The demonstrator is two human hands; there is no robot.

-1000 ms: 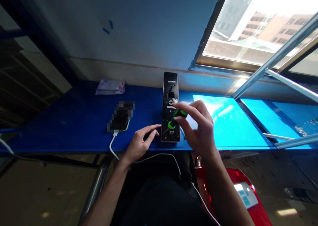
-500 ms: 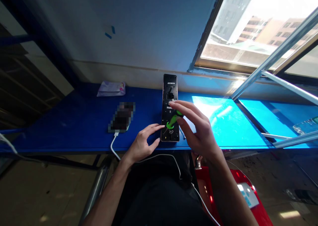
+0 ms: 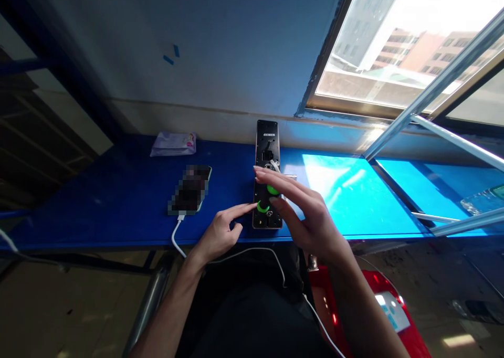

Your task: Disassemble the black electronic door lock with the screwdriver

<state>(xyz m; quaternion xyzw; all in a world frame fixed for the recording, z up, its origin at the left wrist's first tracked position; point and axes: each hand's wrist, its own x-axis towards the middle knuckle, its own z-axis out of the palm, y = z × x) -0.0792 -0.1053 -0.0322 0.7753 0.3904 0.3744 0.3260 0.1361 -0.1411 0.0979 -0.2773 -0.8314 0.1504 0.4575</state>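
Observation:
A long black panel [image 3: 268, 137] with a metal rim lies lengthwise on the blue bench [image 3: 118, 206]. My right hand [image 3: 303, 211] pinches a green-and-black screwdriver [image 3: 268, 198], held nearly upright over the panel's near end. My left hand [image 3: 220, 232] rests on the bench at the panel's left edge, its forefinger stretched out and touching the panel beside the screwdriver's tip, the other fingers curled. Small fittings on the panel under my right hand are mostly hidden.
A phone [image 3: 189, 189] on a white cable [image 3: 177, 232] lies left of the panel. A purple tissue pack [image 3: 173, 144] sits by the wall. An open window [image 3: 413, 59] is at the right; a red stool [image 3: 374, 305] stands below the bench.
My right hand has lowered and tipped the screwdriver from a slant to nearly upright over the panel's near end. My left forefinger has slid closer to its tip.

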